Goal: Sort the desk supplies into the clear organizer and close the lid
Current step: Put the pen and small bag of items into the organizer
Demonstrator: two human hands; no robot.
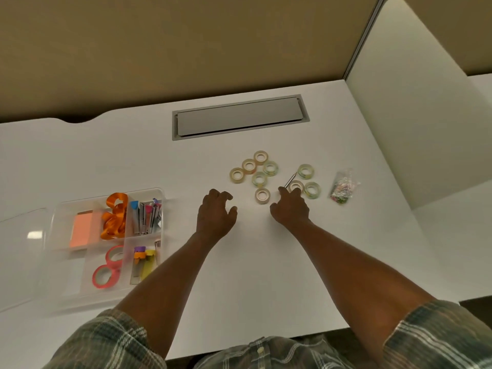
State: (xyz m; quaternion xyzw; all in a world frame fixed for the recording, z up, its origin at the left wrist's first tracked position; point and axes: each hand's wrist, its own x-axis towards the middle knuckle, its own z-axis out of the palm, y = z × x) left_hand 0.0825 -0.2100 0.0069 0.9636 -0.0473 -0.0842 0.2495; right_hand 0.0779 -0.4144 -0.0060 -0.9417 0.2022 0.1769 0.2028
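Note:
The clear organizer point(159, 194) stands at the desk's left, holding a peach sticky-note pad point(81, 230), orange ribbon point(114, 217), coloured markers point(146, 214) and pink tape rolls point(109, 270). Its clear lid point(21, 257) lies flat to its left. Several clear tape rolls point(259, 179) lie loose at mid-desk, with three more to their right. My right hand point(290, 207) reaches one of those rolls point(295, 184); its fingertips touch the near rim and the thumb is spread apart. A thin metal stick point(290, 179) lies beside that roll. My left hand point(215, 213) hovers with loosely curled fingers, holding nothing.
A small clear bag of coloured paper clips point(343, 187) lies at the far right of the supplies. A grey cable hatch point(239, 117) is set into the desk behind them. A white partition point(412, 129) bounds the desk on the right.

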